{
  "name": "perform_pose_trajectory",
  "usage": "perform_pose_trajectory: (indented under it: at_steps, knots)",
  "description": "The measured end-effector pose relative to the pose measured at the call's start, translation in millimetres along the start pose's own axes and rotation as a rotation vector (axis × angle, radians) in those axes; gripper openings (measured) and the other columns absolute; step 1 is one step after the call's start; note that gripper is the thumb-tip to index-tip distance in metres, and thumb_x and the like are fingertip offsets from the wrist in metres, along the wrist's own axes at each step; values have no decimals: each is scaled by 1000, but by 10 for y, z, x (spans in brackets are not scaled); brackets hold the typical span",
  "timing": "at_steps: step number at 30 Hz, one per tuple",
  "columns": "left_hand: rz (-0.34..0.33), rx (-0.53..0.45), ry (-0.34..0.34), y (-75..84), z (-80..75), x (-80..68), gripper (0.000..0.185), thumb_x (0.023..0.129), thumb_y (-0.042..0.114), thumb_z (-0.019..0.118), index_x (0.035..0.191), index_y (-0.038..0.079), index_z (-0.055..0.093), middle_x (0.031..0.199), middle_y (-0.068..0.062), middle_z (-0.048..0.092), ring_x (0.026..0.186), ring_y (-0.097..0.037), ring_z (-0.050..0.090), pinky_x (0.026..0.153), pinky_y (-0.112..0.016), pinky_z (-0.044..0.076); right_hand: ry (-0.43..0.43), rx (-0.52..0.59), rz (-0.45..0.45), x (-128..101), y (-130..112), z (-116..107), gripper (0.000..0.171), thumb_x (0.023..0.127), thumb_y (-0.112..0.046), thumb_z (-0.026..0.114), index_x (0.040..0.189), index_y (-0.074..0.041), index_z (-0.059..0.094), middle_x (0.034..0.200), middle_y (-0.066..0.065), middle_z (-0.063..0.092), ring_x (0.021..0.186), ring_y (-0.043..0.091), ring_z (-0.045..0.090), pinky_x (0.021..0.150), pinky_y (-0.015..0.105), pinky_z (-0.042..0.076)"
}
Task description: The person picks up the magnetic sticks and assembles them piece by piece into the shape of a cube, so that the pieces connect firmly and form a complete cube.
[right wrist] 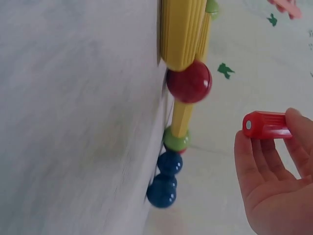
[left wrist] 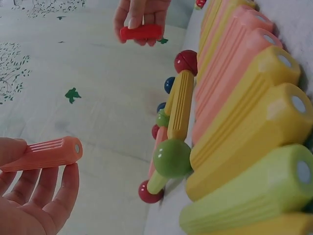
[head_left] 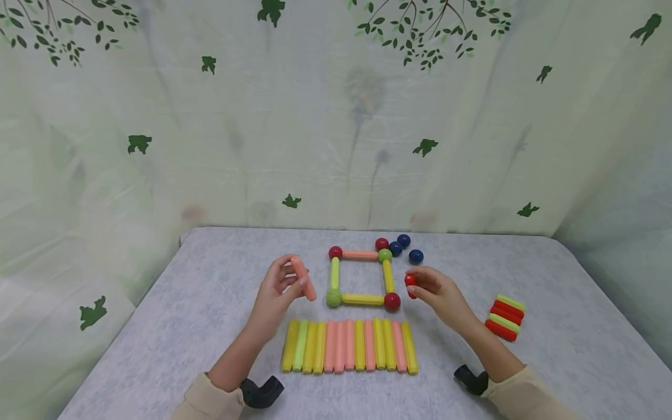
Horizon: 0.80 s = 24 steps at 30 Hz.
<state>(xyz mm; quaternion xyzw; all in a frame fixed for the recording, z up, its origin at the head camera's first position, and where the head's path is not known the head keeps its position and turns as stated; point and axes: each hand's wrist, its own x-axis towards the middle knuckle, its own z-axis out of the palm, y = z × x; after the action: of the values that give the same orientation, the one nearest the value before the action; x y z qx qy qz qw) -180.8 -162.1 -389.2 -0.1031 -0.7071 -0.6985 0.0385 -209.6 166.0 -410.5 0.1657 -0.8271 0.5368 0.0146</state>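
A square frame of rods and balls is laid flat on the grey table and is taken here as the landmark; its corners are formed by two red balls and two green balls, and its sides by an orange rod and three yellow ones. Just left of the frame, the left hand is raised above the table; an orange rod is pinched between its thumb and fingertips, the rod being tilted with its lower end toward the frame's near-left green ball; in the left wrist view the fingers are seen lightly curled beneath the rod. Just right of the frame, the right hand is held above the table; a short red rod is gripped between its thumb and fingers, close to the near-right red ball but apart from it; in the right wrist view the rod is seen resting on the fingertips with the thumb over it. Nearer the person than the frame, a row of yellow, green and orange rods is laid side by side; behind the frame's far-right corner, three loose balls, one red and two blue, are grouped; well to the right of the frame, a small stack of red and green rods is set down.
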Motion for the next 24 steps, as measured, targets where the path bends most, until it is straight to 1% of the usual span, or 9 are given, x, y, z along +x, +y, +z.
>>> perform_pose_trajectory:
  at_steps: [5,8,12,15,19,22,24]
  knots:
    - [19,-62,2,24,168,120,50,87,12,59,130,13,33,119,-17,47,102,-26,48,77,-34,50,-55,6,-2,195,2,195,34,85,-14,62,116,-4,54,105,9,58,92,24,58,78,32,49]
    - [31,-90,-4,32,271,194,50,87,13,59,130,14,34,118,-16,47,102,-26,48,78,-34,49,-66,-7,8,259,25,280,33,84,-12,63,115,-3,55,103,8,59,91,23,58,78,34,49]
    - [44,-145,-13,18,404,292,52,88,12,58,133,11,32,115,-15,47,101,-25,50,78,-35,49,-83,-45,23,306,44,354,32,83,-10,64,114,-4,56,100,5,61,90,22,59,77,34,49]
    - [55,-194,-29,-5,513,360,49,89,12,57,132,12,33,114,-16,47,100,-24,53,80,-35,48,-107,-88,18,327,38,392,32,83,-10,65,114,-4,57,99,3,61,90,21,59,78,35,49]
    - [72,-244,-53,-45,671,440,45,90,12,55,130,15,34,112,-16,49,101,-24,54,82,-36,47,-115,-143,19,338,19,422,32,82,-9,66,112,-6,58,96,-1,62,89,17,58,79,36,48]
    - [70,-276,-58,-83,774,482,46,90,10,55,130,14,34,112,-15,48,103,-28,54,81,-37,47,-118,-168,31,341,2,437,32,81,-7,66,113,-8,58,97,-2,61,89,16,58,79,35,49]
    - [52,-303,-58,-115,827,505,46,90,8,54,130,13,33,115,-14,47,107,-31,51,82,-38,47,-126,-186,26,346,-7,448,33,81,-6,66,113,-9,59,100,-1,61,89,17,58,78,35,49]
